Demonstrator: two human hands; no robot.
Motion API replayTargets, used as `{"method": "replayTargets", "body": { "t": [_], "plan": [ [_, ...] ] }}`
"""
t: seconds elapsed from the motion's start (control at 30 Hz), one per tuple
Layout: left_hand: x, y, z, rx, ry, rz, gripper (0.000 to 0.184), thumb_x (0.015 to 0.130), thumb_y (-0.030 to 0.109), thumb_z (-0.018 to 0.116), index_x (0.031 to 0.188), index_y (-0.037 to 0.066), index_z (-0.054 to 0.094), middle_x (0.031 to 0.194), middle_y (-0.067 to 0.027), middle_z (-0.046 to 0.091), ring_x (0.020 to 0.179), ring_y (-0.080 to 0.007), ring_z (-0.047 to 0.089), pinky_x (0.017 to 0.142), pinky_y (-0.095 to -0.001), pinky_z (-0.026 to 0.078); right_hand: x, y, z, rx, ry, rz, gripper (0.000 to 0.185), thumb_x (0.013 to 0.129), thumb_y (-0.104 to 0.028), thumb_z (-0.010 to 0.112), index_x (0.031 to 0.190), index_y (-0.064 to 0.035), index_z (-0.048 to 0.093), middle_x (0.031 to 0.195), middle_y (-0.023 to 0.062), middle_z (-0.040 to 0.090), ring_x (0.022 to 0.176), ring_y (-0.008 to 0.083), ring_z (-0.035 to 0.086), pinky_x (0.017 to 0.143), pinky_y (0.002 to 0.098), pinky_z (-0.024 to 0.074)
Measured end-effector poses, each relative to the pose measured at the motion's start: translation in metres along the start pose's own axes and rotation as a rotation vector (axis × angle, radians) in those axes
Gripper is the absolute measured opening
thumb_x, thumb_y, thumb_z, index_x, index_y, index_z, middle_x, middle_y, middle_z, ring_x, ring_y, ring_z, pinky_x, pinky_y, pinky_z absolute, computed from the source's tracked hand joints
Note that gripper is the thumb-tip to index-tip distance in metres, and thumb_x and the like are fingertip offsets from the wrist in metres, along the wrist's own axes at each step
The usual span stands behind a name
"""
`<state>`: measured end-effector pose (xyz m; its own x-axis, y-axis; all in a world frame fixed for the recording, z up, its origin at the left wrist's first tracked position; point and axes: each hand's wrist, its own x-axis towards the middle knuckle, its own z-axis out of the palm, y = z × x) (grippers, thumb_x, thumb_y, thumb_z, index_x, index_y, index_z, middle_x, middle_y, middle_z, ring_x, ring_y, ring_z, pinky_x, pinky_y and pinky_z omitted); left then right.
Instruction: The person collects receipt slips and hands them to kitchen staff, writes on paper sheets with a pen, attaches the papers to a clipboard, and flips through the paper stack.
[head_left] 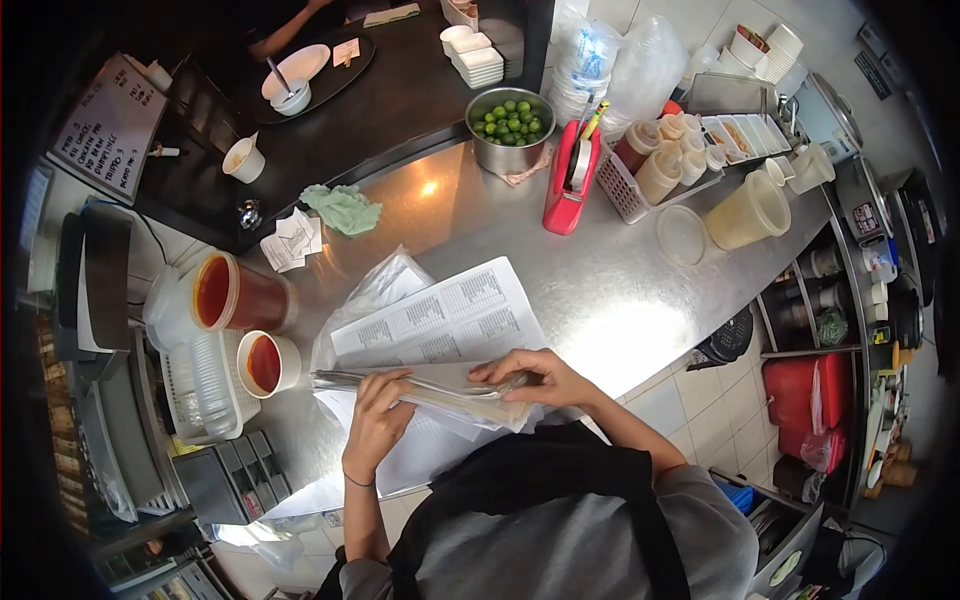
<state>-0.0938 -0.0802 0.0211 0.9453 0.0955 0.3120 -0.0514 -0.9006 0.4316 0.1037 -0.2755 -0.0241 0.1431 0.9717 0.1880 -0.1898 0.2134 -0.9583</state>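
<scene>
Close to my body, I hold a thick stack of papers (pixel 440 392) by its upper edge, tilted over the counter. Some of its layers shine like clear plastic. My left hand (pixel 380 415) is closed on the stack's left part, fingers over the top edge. On the right part, my right hand (pixel 530 378) pinches the edge with bent fingers. Just beyond lie printed sheets (pixel 440 310) with small tables of text, partly over a clear plastic bag (pixel 385 275). More white paper (pixel 410 460) spreads under the stack, partly hidden by it and my apron.
The steel counter (pixel 590 270) carries a red tape dispenser (pixel 572 190), a pot of limes (pixel 510 150) and a basket of sauce bottles (pixel 625 190). Red sauce tubs (pixel 265 362) stand left. A green cloth (pixel 345 208) lies by the dark ledge (pixel 370 120), where another person's arm (pixel 285 35) shows.
</scene>
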Motion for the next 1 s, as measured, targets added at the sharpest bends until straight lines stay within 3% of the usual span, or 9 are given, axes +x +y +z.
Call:
{"method": "replayTargets", "body": {
  "t": [0.07,0.2,0.4,0.47,0.5,0.63,0.8,0.93,1.0],
  "plan": [
    [0.0,-0.002,-0.001,-0.016,0.014,0.014,0.01,0.062,0.001,0.066,0.065,0.001,0.056,0.095,-0.0059,0.06,0.098,-0.0251,0.056,0.081,-0.0398,0.042,-0.003,-0.004,-0.015,0.057,-0.088,0.064,0.06,0.069,-0.019,0.075,0.121,-0.0014,0.049,0.127,0.0137,0.05,0.12,0.0236,0.046,0.1,0.0378,0.0363],
    [0.0,-0.013,0.002,-0.029,0.039,0.024,0.009,0.062,0.001,0.066,0.069,0.002,0.06,0.099,-0.0067,0.06,0.098,-0.0267,0.056,0.081,-0.0402,0.041,-0.003,-0.002,-0.031,-0.274,-0.153,0.179,0.07,0.068,-0.025,0.077,0.127,-0.0044,0.045,0.128,0.0128,0.049,0.118,0.0247,0.046,0.098,0.0342,0.0366],
    [0.036,-0.046,0.032,-0.145,0.013,-0.03,0.012,0.069,0.004,0.066,0.081,0.004,0.065,0.1,-0.0077,0.06,0.1,-0.0281,0.054,0.085,-0.0373,0.04,0.013,0.043,-0.038,-0.326,0.323,0.44,0.067,0.067,-0.03,0.077,0.124,-0.006,0.049,0.127,0.0191,0.046,0.118,0.0271,0.045,0.097,0.0364,0.035],
    [0.043,-0.064,0.048,-0.214,0.007,-0.033,0.013,0.069,0.004,0.067,0.082,0.005,0.065,0.098,-0.0079,0.06,0.098,-0.0278,0.054,0.085,-0.0357,0.04,0.016,0.045,-0.038,-1.041,0.537,0.221,0.065,0.067,-0.03,0.077,0.121,-0.006,0.05,0.126,0.0198,0.046,0.118,0.0279,0.043,0.098,0.0374,0.0336],
    [0.042,-0.07,0.051,-0.212,0.008,-0.028,0.013,0.069,0.004,0.066,0.082,0.005,0.065,0.099,-0.008,0.06,0.099,-0.0279,0.054,0.085,-0.0359,0.041,0.015,0.051,-0.043,-1.053,0.606,0.253,0.066,0.065,-0.031,0.078,0.119,-0.0061,0.05,0.126,0.019,0.045,0.118,0.028,0.042,0.099,0.0384,0.0321],
    [0.037,-0.067,0.048,-0.231,0.015,-0.03,0.017,0.068,0.002,0.066,0.084,0.006,0.066,0.102,-0.0078,0.06,0.102,-0.0283,0.054,0.086,-0.0375,0.041,0.016,0.037,-0.043,-0.379,0.553,0.193,0.074,0.063,-0.021,0.081,0.124,-0.0061,0.042,0.129,0.0152,0.038,0.123,0.0249,0.034,0.103,0.0396,0.0264],
    [0.023,-0.055,0.036,-0.232,0.045,-0.027,0.023,0.064,0.0,0.065,0.085,0.006,0.067,0.1,-0.0066,0.061,0.101,-0.0286,0.055,0.086,-0.039,0.041,0.0,0.02,-0.001,-0.188,0.577,-0.017,0.078,0.062,-0.016,0.081,0.127,-0.005,0.04,0.111,0.0085,0.052,0.108,0.0223,0.048,0.095,0.0344,0.0355],
    [0.022,-0.048,0.031,-0.222,0.039,0.009,0.022,0.063,0.0,0.064,0.084,0.006,0.067,0.1,-0.0064,0.062,0.1,-0.0284,0.055,0.085,-0.0391,0.043,-0.011,0.033,-0.043,-0.512,0.195,0.169,0.066,0.067,-0.026,0.078,0.121,-0.0007,0.051,0.114,0.0149,0.056,0.105,0.0238,0.053,0.091,0.0328,0.0408],
    [0.025,-0.048,0.031,-0.215,0.012,0.018,0.021,0.063,0.0,0.064,0.084,0.005,0.067,0.101,-0.0066,0.062,0.1,-0.0286,0.055,0.085,-0.0395,0.043,-0.008,0.045,-0.057,-0.312,0.121,0.336,0.067,0.068,-0.028,0.078,0.122,0.0002,0.049,0.115,0.0153,0.056,0.107,0.0238,0.052,0.091,0.0334,0.041]
  ]
}}
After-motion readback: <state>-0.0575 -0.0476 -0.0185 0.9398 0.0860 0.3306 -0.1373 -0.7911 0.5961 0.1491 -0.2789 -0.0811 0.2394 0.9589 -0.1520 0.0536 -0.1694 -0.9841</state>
